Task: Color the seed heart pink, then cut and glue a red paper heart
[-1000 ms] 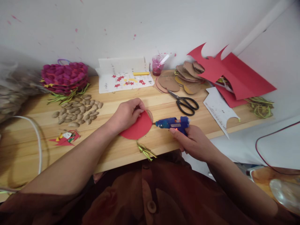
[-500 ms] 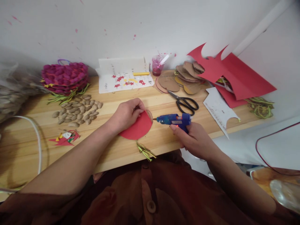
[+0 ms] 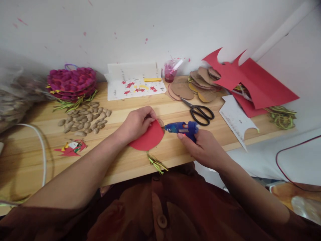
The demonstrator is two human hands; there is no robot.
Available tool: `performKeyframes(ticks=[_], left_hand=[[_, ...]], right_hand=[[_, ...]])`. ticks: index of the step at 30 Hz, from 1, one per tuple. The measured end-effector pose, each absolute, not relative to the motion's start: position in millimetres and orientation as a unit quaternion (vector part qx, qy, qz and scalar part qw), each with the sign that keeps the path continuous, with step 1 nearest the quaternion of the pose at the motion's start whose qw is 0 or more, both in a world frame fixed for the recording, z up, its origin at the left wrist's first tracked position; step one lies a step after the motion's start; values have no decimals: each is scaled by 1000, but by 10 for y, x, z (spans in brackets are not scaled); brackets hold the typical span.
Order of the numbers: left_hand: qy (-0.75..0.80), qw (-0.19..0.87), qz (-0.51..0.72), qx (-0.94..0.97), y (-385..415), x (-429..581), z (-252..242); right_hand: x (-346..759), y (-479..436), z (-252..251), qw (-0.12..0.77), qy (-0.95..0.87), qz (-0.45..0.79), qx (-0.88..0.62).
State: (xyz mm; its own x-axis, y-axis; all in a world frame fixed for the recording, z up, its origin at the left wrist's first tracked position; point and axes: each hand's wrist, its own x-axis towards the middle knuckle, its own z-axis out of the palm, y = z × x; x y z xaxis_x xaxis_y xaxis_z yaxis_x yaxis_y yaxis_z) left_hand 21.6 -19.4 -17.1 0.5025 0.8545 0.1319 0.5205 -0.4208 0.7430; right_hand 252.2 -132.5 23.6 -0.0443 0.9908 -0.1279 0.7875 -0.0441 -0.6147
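My left hand [image 3: 140, 123] pinches the upper edge of a red paper disc [image 3: 150, 137], which has a brown cardboard layer showing at its upper right rim. My right hand [image 3: 205, 147] is wrapped round a blue glue gun [image 3: 183, 128]. The gun's nozzle points left and meets the disc's right edge, near the cardboard; whether they touch is hard to tell. Green strings [image 3: 157, 163] hang out below the disc over the wooden table [image 3: 120, 170]. Black-handled scissors [image 3: 202, 113] lie just beyond the gun.
Peanuts [image 3: 86, 117] and a purple peanut-covered craft [image 3: 72, 82] are at the left. Behind are a white sheet [image 3: 115, 90] with stars, a pink cup [image 3: 170, 72] and cardboard pieces [image 3: 182, 90]. Red paper [image 3: 268, 83] lies at the right; a white cable [image 3: 41, 147] curves at the left.
My right hand has moved the glue gun left, bringing its nozzle onto or close over the disc's edge. The whole view has shifted slightly. My left hand keeps its hold.
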Motion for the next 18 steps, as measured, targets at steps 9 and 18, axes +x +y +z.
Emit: performKeyframes(ticks=[9,18], left_hand=[[415,320,262,810,-181,216,-191],[422,299,259,816,-192,228,-203]], right_hand=[[2504,-1230,200,180,-691,222,-664],[2577,-1300,202,277,-626,274,-675]])
